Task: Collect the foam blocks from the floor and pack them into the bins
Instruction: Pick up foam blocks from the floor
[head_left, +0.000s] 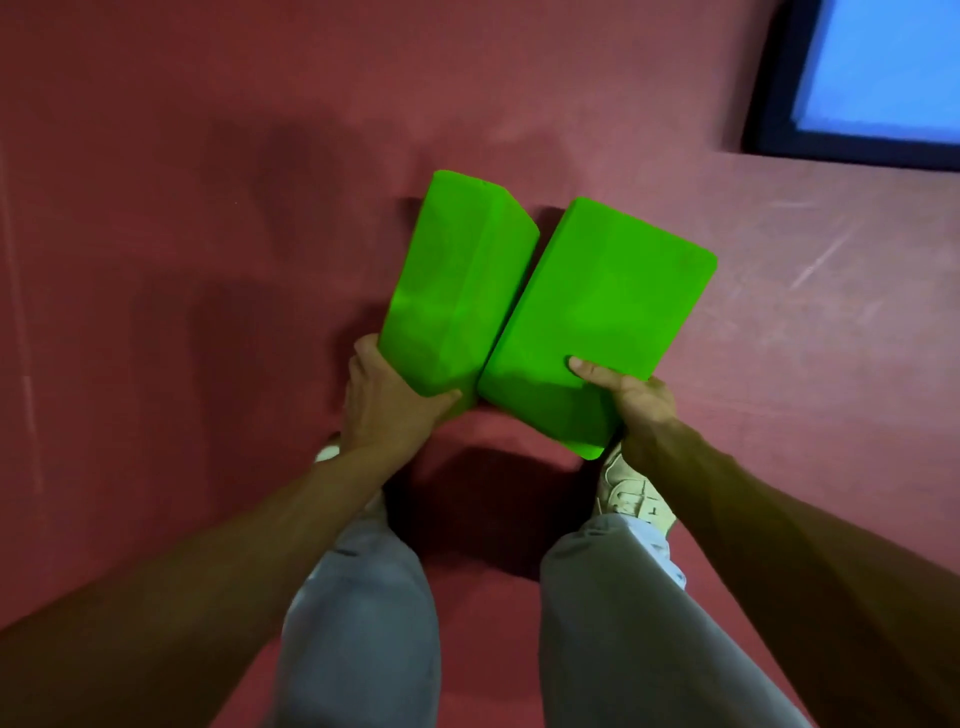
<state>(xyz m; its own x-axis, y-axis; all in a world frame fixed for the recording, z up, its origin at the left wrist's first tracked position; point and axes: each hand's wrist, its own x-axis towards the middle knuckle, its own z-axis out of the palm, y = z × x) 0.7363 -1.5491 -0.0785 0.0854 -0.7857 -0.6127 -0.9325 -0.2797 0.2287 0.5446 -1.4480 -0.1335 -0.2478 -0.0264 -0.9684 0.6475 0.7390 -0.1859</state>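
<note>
Head view: the left hand (387, 402) grips the near end of the left green foam block (457, 280), fingers up its outer side and thumb along its near edge. The right hand (641, 402) pinches the near corner of the right green foam block (602, 306), with its thumb (584, 370) pressed flat on the broad top face and the other fingers hidden beneath. The two blocks touch along their inner edges near the hands and fan slightly apart farther out. Both are in front of the person, over the red floor (156, 208); whether their far ends rest on it cannot be told. Below the hands are a pale right shoe (636, 501), the toe of a left shoe (327, 453) and grey trousers (363, 623). A dark-framed blue panel (883, 67) lies at upper right, well apart from the blocks.
</note>
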